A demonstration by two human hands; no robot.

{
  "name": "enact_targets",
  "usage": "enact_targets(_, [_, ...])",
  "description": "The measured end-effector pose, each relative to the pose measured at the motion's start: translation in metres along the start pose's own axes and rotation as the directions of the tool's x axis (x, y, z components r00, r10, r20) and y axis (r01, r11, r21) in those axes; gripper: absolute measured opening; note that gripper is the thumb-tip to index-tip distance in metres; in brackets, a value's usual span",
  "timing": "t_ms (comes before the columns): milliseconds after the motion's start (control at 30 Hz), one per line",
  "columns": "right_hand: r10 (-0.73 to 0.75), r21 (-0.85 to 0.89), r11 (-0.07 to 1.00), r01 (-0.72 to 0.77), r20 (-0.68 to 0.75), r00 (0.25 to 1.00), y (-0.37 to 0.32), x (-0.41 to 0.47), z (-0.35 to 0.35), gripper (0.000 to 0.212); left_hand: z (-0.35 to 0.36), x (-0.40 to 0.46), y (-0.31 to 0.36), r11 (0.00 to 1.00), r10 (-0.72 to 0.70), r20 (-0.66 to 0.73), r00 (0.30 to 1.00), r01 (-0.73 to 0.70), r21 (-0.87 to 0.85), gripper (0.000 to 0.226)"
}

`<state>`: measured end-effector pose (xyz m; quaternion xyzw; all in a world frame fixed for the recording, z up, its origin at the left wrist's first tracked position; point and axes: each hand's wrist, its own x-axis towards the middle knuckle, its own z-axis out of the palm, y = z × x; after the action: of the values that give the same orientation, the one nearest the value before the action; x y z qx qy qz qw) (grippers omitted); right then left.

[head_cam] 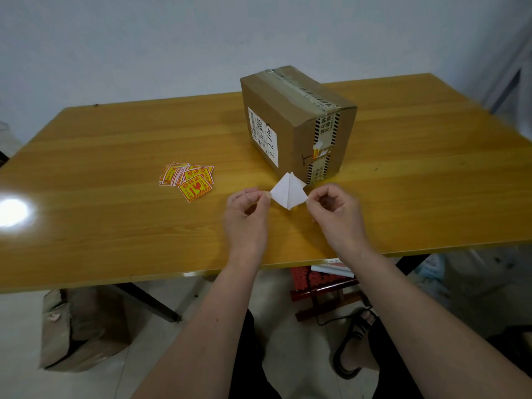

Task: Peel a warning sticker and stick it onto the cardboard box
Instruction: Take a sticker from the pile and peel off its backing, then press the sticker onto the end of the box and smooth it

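A taped cardboard box [296, 122] stands on the wooden table [115, 226], with a white shipping label on its left face. Just in front of it, above the table, I hold one sticker [288, 191] with its white back toward me. It spreads into two white flaps that meet along a middle line. My left hand [247, 217] pinches the left corner and my right hand [334, 211] pinches the right corner. A small pile of yellow and red warning stickers [190, 178] lies on the table to the left of my hands.
The table's front edge runs just below my wrists. Under the table are a red stool [322, 286] with some papers on it, a brown cardboard box on the floor [80, 326] at the left, and a sandalled foot [357, 341].
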<state>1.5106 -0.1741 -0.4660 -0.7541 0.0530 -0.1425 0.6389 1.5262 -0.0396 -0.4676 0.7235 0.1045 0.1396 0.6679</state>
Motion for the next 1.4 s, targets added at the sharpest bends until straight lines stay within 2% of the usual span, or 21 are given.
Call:
enact_targets(233, [0.025,0.012,1.0,-0.025,0.011,1.0,-0.002,-0.001,-0.002,0.005,-0.003,0.002,0.003,0.993,-0.111,-0.036,0.993,0.109,-0.053,0.014])
enact_targets(367, [0.053,0.003,0.999,-0.053,0.022,0.998,-0.005,-0.001,-0.001,0.004,-0.009,0.006,0.01,0.927,-0.3,-0.006,0.954,0.291,-0.237,0.008])
enact_targets(433, [0.083,-0.007,0.997,-0.083,0.032,0.996,-0.008,-0.001,0.001,0.004,-0.014,0.009,0.014,0.892,-0.371,0.008,0.929,0.358,-0.277,0.002])
enact_targets(633, [0.143,-0.011,0.99,-0.143,0.009,0.99,-0.018,0.003,0.011,0.007,-0.032,0.013,0.023,0.829,-0.453,-0.054,0.89,0.397,-0.394,0.009])
enact_targets(833, [0.124,0.008,0.992,-0.124,0.031,0.992,-0.034,0.006,0.034,0.009,-0.052,0.018,0.031,0.838,-0.44,-0.19,0.878,0.324,-0.439,0.011])
enact_targets(967, [0.072,-0.076,0.995,-0.069,0.048,0.996,-0.036,0.01,0.047,0.008,-0.06,0.015,0.034,0.858,-0.412,-0.249,0.876,0.281,-0.43,0.005])
enact_targets(1100, [0.07,-0.268,0.963,-0.033,0.13,0.989,-0.031,0.011,0.061,0.014,-0.065,0.011,0.04,0.872,-0.39,-0.261,0.883,0.263,-0.414,0.005])
enact_targets(1200, [0.118,-0.31,0.949,-0.065,0.157,0.981,-0.033,0.01,0.066,0.014,-0.067,0.007,0.043,0.885,-0.355,-0.255,0.9,0.235,-0.403,0.011])
enact_targets(1333, [0.143,-0.361,0.928,-0.085,0.136,0.98,-0.036,0.011,0.06,0.007,-0.067,0.004,0.044,0.887,-0.317,-0.211,0.925,0.21,-0.411,0.007])
enact_targets(1400, [0.145,-0.356,0.931,-0.082,0.153,0.978,-0.039,0.01,0.052,0.021,-0.064,0.003,0.046,0.898,-0.283,-0.19,0.94,0.19,-0.398,0.008])
